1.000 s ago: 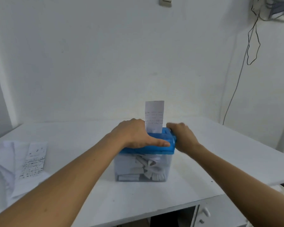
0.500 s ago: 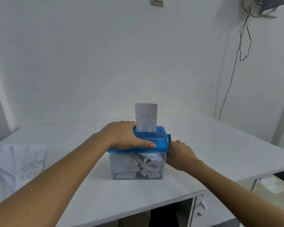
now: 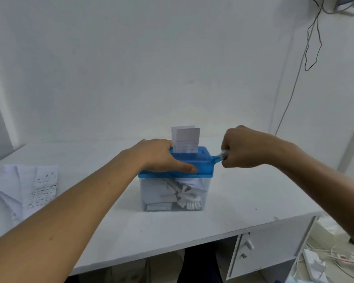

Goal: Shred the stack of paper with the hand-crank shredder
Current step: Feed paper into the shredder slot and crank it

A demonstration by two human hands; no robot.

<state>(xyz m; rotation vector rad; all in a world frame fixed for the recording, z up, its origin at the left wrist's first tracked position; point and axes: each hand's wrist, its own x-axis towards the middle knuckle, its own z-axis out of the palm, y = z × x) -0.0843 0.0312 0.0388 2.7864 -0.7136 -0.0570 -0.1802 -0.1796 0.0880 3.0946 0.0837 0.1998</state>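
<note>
Your right hand (image 3: 243,149) is fisted round the crank handle (image 3: 218,158) at the right end of the shredder (image 3: 200,161), knuckles up, level with the blue lid. Your left hand (image 3: 161,158) lies flat on the lid's left part, fingers straight, thumb along the near edge, pressing down. A folded sheet (image 3: 185,139) stands upright in the slot, a good part showing above it. The clear bin (image 3: 151,193) underneath holds cut strips (image 3: 185,194). The shredder sits mid-surface (image 3: 253,190); the stack of paper (image 3: 29,186) lies at the left, well apart.

Step in hand, by my reading: cranking this sheet through, part done. Next calls for full, even turns with the lid held firm, so the box doesn't skid or tip toward the crank. Then reach left for another sheet.
</note>
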